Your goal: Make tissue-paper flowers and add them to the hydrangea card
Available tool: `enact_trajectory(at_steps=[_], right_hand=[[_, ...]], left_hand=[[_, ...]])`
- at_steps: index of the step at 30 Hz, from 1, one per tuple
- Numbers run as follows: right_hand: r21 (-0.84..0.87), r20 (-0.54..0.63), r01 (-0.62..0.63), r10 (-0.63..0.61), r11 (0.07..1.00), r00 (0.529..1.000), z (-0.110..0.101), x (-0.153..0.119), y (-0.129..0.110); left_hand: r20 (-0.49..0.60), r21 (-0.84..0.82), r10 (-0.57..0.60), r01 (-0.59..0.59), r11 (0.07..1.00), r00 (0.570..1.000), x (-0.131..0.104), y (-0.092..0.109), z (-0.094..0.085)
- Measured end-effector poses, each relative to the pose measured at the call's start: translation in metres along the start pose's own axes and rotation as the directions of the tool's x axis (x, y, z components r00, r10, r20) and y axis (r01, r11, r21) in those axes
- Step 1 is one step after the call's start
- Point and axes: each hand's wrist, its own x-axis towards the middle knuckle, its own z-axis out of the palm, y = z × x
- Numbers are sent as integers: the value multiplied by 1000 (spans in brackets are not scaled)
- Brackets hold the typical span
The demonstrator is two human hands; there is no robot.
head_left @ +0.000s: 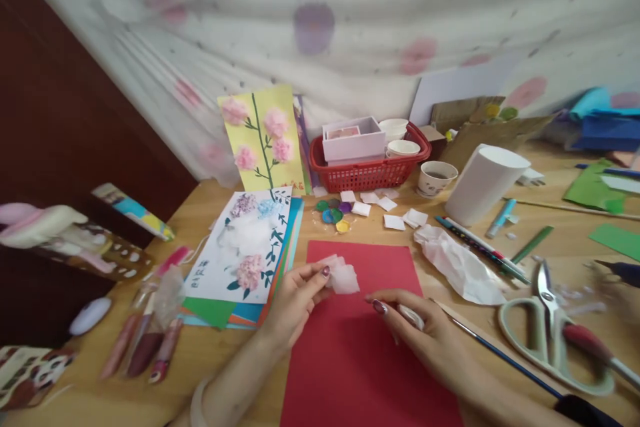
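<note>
Over a sheet of red paper (365, 360), my left hand (300, 297) pinches a thin white tissue piece (345, 278) between thumb and fingers. Its layers spread to the right of the fingertips. My right hand (425, 327) hovers just right of the tissue, thumb and forefinger close together and not touching it. A crumpled white tissue wad (411, 317) is tucked inside the curled fingers of that hand. A blue-handled paintbrush (510, 350) runs beside the right hand toward the lower right.
Left of the red paper lies a white sheet with printed flowers (250, 240) over coloured papers. Behind stand a paint palette (333, 215), a red basket (370, 173), a paper cup (437, 178) and a paper roll (483, 183). Scissors (545, 333) and crumpled tissue (457, 263) lie right.
</note>
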Motion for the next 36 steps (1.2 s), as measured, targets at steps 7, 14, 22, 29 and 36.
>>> enact_trajectory(at_steps=[7,14,22,29,36], right_hand=[[563,174,-300,245,770,954,-4,14,3],[839,335,-410,256,357,907,-7,22,2],[865,300,-395,311,309,902,-2,18,0],[873,315,-369,210,319,926,2,16,2],[868,334,-388,213,309,918,-3,18,3]], left_hand=[[-303,462,308,-144,875,902,57,59,-88],[-307,784,522,-99,612,795,58,89,-120],[141,830,559,-406,383,817,3,34,-11],[505,758,399,-615,219,765,-33,-10,67],[436,693,413,-591,413,800,-21,-15,56]])
